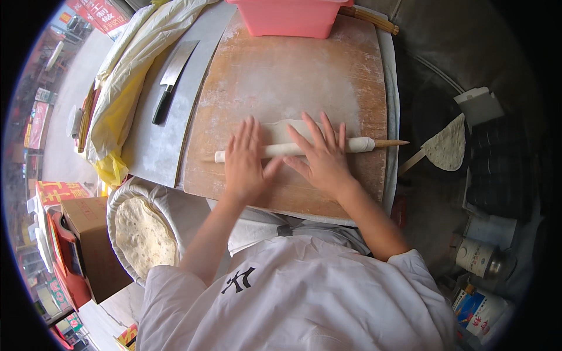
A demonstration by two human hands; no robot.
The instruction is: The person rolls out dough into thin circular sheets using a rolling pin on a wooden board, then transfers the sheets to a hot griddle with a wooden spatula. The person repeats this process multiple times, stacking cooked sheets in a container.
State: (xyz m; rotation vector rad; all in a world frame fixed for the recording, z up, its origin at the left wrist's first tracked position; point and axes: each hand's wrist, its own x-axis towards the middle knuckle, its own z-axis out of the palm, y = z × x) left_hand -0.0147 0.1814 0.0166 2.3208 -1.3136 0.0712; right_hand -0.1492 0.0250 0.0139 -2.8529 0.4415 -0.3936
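A sheet of dough is wrapped around a tapered wooden rolling pin (392, 143), whose pointed right end sticks out past the board. Part of the dough sheet (281, 129) lies flat just beyond the roll. My left hand (246, 160) rests palm down across the left part of the roll, slightly blurred. Over its right part my right hand (322, 155) lies flat with fingers spread. The thumbs nearly meet between them. Beneath is a floured wooden board (298, 79).
A cleaver (175, 79) lies on a metal sheet (153, 151) at left. Flatbreads (142, 232) sit in a cloth-lined basket (113, 219). At the far edge stands a pink plastic tub (290, 17). On the right, a folded flatbread (445, 147) rests on a dark round griddle (423, 109).
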